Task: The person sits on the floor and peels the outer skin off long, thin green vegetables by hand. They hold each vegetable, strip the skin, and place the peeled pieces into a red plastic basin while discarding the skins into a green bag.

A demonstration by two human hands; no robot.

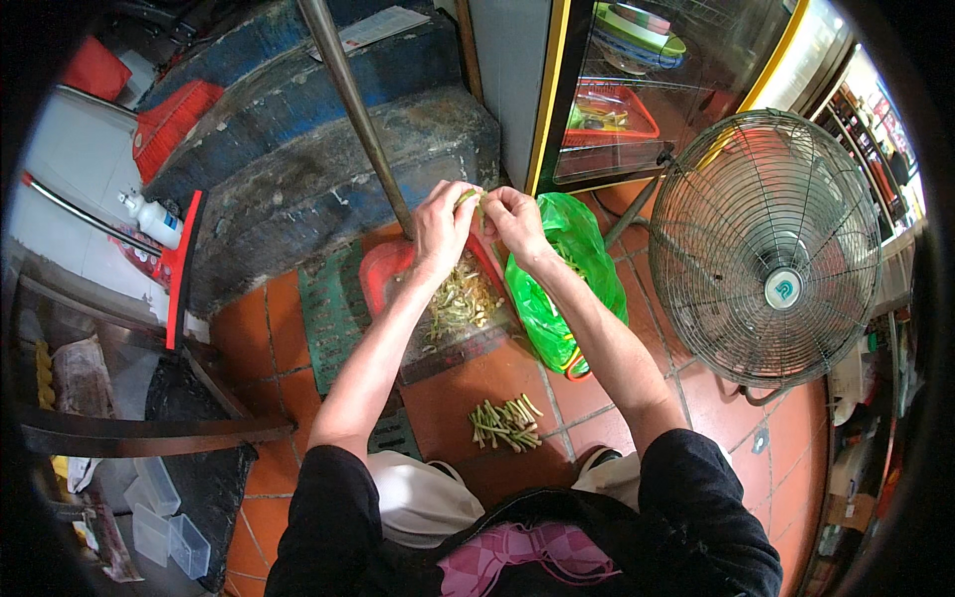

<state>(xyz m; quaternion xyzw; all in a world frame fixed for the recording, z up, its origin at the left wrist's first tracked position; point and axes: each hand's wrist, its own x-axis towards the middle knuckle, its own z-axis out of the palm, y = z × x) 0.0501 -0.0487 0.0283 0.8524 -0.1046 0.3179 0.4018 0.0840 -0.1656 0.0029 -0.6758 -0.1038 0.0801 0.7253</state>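
Both of my hands meet above a red dustpan [379,277]. My left hand [442,224] grips a short green plant stalk [468,197]. The fingers of my right hand [516,222] pinch at the same stalk from the other side. Beneath them, pale green and whitish trimmings [462,302] lie in a heap in the dustpan. An open green plastic bag [543,328] sits to the right, partly under my right forearm, with some green pieces inside and an orange handle at its lower end. Nearer my feet, a small pile of cut green stalks [505,424] rests on the floor tiles.
A standing fan [768,254] is at the right, beside a glass-doored cabinet [552,97]. Dark concrete steps [328,179] rise ahead, with a metal pole [362,119] before them. A red squeegee [181,269] and a metal-framed table [149,436] are at the left.
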